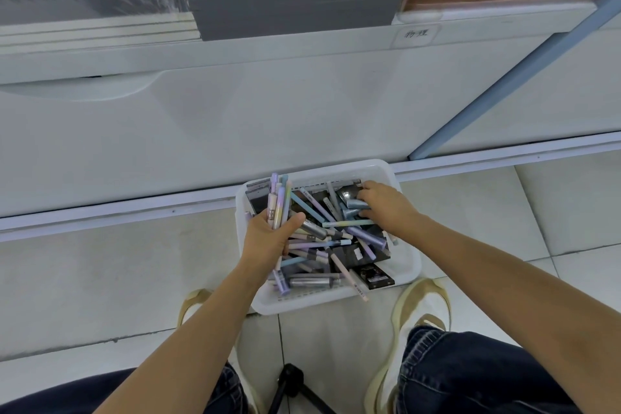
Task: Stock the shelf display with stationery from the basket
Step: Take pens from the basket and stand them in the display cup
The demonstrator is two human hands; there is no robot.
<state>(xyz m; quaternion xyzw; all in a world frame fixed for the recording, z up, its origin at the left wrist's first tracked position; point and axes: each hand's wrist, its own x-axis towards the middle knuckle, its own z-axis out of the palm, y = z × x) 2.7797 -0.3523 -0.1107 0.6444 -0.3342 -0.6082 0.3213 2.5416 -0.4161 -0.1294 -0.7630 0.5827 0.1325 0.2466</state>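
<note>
My left hand point(268, 240) grips the pen bundle point(279, 202) upright, right hand point(386, 208) pinches a grey-blue pen point(351, 204) lying crosswise at the basket point(408, 265) far-right corner.

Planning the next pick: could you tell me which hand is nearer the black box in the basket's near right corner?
Right. The right hand is beyond the black box; the left hand is farther left, gripping pens.
</note>
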